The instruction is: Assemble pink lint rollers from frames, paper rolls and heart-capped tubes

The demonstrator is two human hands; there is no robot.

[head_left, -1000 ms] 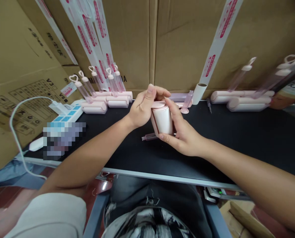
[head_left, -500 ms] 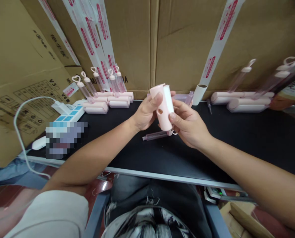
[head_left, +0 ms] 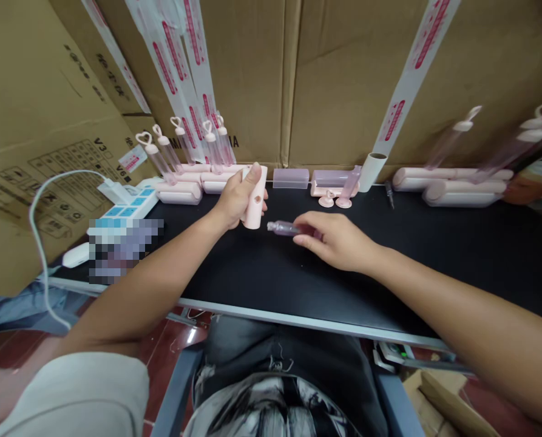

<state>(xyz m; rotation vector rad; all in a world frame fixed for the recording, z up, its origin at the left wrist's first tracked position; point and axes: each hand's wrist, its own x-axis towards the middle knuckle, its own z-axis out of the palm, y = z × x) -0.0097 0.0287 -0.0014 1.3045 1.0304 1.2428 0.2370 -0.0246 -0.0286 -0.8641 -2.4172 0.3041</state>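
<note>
My left hand (head_left: 235,199) is wrapped round a pale pink roller case (head_left: 256,198), held upright just above the black table top (head_left: 434,243); a small hole shows in its side. My right hand (head_left: 337,240) lies low over the table with its fingers closed on a clear pink handle tube (head_left: 283,227), whose free end points left toward the case. The two hands are apart, with a short gap between the tube tip and the case.
Along the back edge stand finished pink rollers with heart-topped handles (head_left: 179,182), loose pink case parts (head_left: 329,181), a white paper core (head_left: 369,172) and more rollers at the right (head_left: 453,185). Cardboard boxes wall the back. A power strip (head_left: 122,212) lies at the left.
My hands have parted: the left has carried the pink case left and down, and the right has let go of it and dropped onto the pink tube on the table.
</note>
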